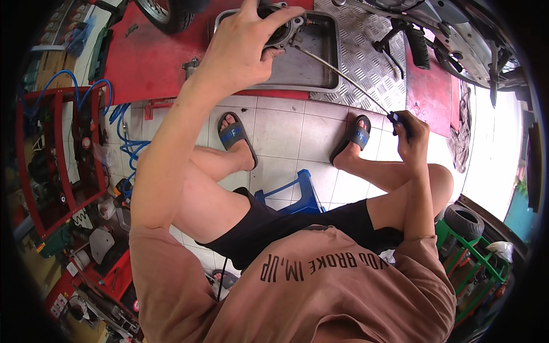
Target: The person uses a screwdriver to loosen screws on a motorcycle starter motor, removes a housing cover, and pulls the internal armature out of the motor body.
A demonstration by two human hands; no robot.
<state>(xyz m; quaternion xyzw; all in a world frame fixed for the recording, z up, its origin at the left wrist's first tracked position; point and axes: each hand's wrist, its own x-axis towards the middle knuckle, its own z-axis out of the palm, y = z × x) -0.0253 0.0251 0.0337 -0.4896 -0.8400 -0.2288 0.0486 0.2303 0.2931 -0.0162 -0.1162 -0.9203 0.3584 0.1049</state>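
My left hand (237, 54) grips a round metal engine part (296, 28) with a dark hollow middle, fingers spread round its rim. It is held over a shallow metal tray (286, 74). In my right hand (414, 140), off to the right, is the black handle of a long-shafted screwdriver (346, 77). Its thin shaft slants up and left to the lower edge of the engine part. Whether the tip touches the part or sits in a screw is too small to tell. My left fingers hide part of the piece.
The tray rests on a red platform (154, 63) beside patterned metal plate (366, 74). A small metal part (191, 67) lies left. A motorcycle (469, 46) stands upper right. A blue stool (303, 191) is beneath me; a red cart (63, 148) and blue hose (123, 134) are left.
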